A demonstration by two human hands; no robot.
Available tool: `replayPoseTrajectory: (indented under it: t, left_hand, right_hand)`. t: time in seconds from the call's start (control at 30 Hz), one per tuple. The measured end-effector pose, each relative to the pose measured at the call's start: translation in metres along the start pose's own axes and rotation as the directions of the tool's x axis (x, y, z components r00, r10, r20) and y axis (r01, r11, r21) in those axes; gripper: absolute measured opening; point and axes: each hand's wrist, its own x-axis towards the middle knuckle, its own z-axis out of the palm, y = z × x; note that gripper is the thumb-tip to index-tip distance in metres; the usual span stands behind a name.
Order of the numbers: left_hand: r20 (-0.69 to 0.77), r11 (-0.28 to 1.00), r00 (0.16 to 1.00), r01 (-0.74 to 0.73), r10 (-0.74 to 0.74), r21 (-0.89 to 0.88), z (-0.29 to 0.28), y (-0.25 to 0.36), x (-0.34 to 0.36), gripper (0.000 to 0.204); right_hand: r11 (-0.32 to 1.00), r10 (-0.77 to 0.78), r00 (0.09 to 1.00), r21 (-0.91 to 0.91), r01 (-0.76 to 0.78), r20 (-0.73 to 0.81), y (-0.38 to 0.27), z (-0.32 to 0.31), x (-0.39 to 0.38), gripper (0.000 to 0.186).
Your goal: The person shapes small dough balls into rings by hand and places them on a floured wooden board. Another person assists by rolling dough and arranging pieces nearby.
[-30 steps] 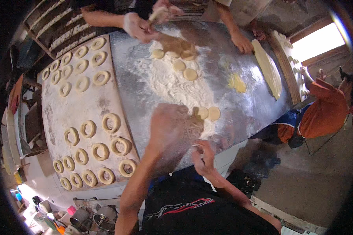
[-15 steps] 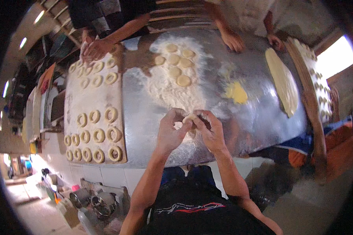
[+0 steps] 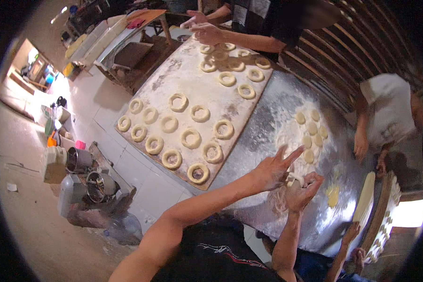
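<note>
Both my hands are over the floury metal table (image 3: pixel 249 136). My right hand (image 3: pixel 301 193) has its fingers curled round a small pale dough ring (image 3: pixel 295 178), partly hidden by the fingers. Just left of it, my left hand (image 3: pixel 269 173) has its thumb and forefinger spread apart, its lower fingers close to the ring; whether they touch it I cannot tell. Beyond my hands, several flat dough rounds (image 3: pixel 312 128) lie on scattered flour. To the left, a floured wooden board (image 3: pixel 162 89) carries several dough rings (image 3: pixel 191 138) in rows.
A co-worker's hands (image 3: pixel 207 33) are above the board's far end. Another person's hand (image 3: pixel 361 143) rests by the table's far right edge. A yellow patch (image 3: pixel 332 195) and a long dough strip (image 3: pixel 364 199) lie to the right. Metal pots (image 3: pixel 100 186) stand on the floor at left.
My view has turned left, so the board now sits nearer the middle. My hands have parted somewhat; the left thumb and forefinger have spread, while the dough stays with the right hand.
</note>
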Motion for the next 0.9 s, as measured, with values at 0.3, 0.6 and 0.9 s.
replayPoseTrajectory:
  t: [0.3,0.6,0.9]
  left_hand:
    - [-0.234,0.362,0.705,0.035,-0.670,-0.932,0.005,-0.030,-0.036,0.074]
    - [-0.442,0.468,0.582,-0.116,-0.683,-0.876,0.026,-0.038,-0.064,0.060]
    - [-0.553,0.632,0.542,-0.052,-0.633,-0.773,-0.050,-0.055,-0.102,0.054]
  right_hand:
    - [0.650,0.223,0.876,0.605,-0.460,0.427,-0.034,0.035,-0.010,0.047]
    - [0.066,0.315,0.728,0.752,-0.656,0.609,-0.063,0.049,-0.037,0.030]
    - [0.113,0.123,0.644,0.634,-0.765,0.755,-0.097,0.107,-0.024,0.023]
